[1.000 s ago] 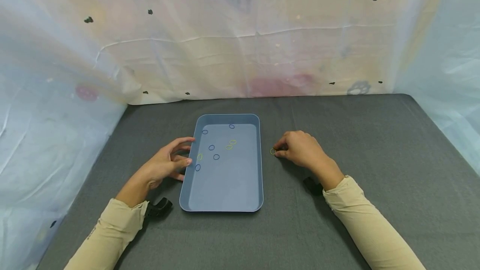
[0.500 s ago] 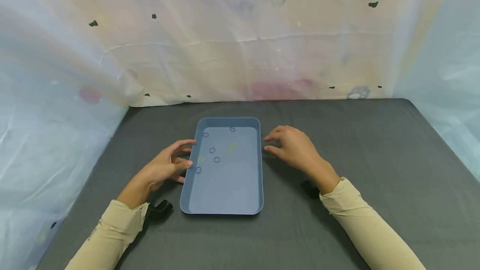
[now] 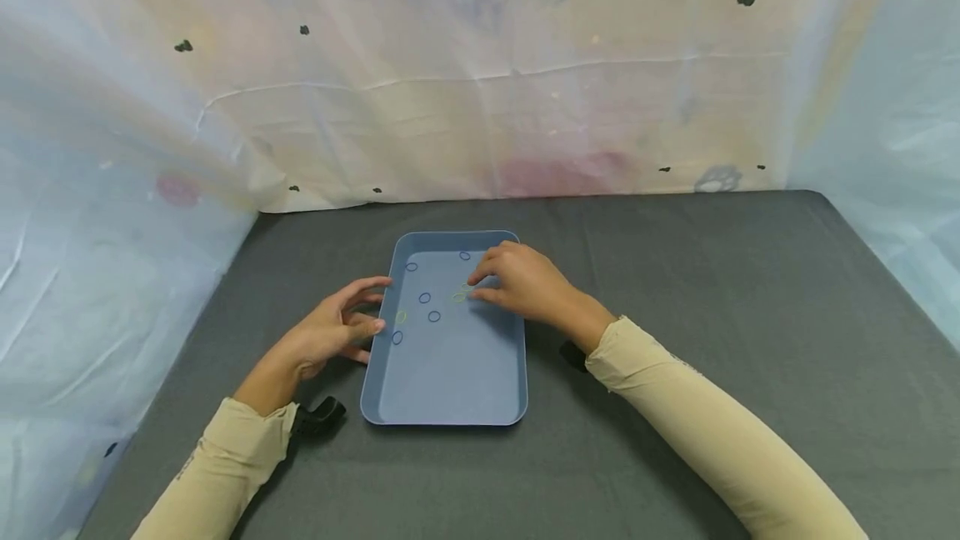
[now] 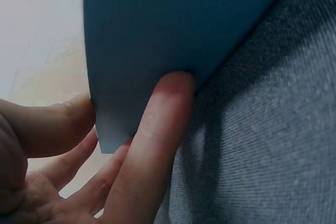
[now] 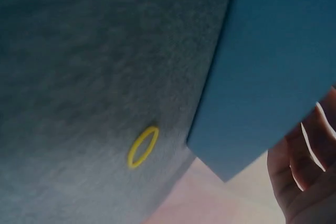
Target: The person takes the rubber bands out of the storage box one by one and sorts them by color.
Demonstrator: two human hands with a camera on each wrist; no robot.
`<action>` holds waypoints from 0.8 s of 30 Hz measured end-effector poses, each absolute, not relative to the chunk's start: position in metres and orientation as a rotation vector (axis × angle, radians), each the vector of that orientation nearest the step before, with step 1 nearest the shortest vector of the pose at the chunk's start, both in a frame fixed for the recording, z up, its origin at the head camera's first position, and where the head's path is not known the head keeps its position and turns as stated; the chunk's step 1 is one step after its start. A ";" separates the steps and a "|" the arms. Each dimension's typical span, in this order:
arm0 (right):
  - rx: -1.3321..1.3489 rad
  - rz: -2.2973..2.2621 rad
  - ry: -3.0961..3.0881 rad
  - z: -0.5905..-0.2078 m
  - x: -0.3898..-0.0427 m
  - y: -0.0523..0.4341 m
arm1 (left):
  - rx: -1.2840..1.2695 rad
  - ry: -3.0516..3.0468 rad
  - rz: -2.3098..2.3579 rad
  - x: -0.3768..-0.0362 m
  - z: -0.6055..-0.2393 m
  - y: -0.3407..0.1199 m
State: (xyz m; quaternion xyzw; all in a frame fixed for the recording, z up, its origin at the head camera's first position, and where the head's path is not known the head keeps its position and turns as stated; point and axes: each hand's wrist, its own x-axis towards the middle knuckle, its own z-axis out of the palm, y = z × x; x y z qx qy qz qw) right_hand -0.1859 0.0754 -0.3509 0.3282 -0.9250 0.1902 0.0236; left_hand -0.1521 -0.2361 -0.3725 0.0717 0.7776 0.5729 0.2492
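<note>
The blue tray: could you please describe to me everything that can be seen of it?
The tray is greyish blue, rectangular, with rounded corners and raised walls; it looks like smooth plastic. It lies flat, open side up, on the dark grey table, a short side toward the viewer. Thin dark blue rings and yellow rings are inside it. The left hand touches its left side; the right hand is over its right part; contact there is unclear.

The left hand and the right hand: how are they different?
The left hand is beside the blue tray, touching its left side; the right hand is over its inside. In the head view, the left hand sits lower; the right hand sits higher, close to pale yellow rings. Both are bare, with tan sleeves.
</note>
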 end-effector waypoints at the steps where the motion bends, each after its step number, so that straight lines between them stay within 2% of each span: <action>1: 1.020 0.578 -2.870 -0.351 -0.188 0.073 | 0.200 2.112 1.556 -0.153 -0.373 -0.236; 10: 1.011 0.573 -2.929 -0.360 -0.204 0.061 | 0.175 2.040 1.544 -0.154 -0.371 -0.238; 24: 0.904 0.658 -2.925 -0.374 -0.207 0.066 | 0.121 1.970 1.610 -0.152 -0.372 -0.238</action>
